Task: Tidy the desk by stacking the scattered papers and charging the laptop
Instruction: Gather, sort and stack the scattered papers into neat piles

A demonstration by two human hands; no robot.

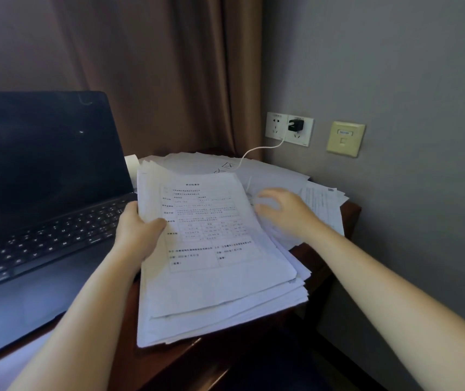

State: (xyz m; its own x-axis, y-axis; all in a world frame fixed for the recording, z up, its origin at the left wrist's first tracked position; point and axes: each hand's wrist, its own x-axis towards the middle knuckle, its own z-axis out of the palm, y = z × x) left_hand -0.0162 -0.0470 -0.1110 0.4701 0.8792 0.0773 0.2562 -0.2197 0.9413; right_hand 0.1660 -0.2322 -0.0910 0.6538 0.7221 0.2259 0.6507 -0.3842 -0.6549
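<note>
The desk [320, 259] is dark wood, and its front edge shows only as a bare strip below and to the right of the stack of papers [220, 277]. The stack's near corners hang out past that edge. The left hand [138, 230] grasps the stack at its left edge, thumb curled over the top sheet, in the narrow space between the stack and the laptop [42, 221]. The laptop stands open on the left with a dark screen, and its right edge lies just beside the stack.

The top sheet is a printed form with a ruled table and lines of characters — too blurred to read.

The right hand [284, 213] hangs over the loose sheets [324, 210] to the right, blurred, fingers loosely spread and grasping nothing that shows. These sheets run to the desk's right edge, close to the grey wall [394, 80].

Farther back, more papers [197, 162] cover the far corner, one bearing a hand-drawn crossed box. A white cable [256, 149] drops onto them from a black charger [296, 125] plugged into the wall socket [275, 128]. Beside it sits a cream data plate [345, 138] — its small label unreadable. A brown curtain [155, 80] hangs behind.
</note>
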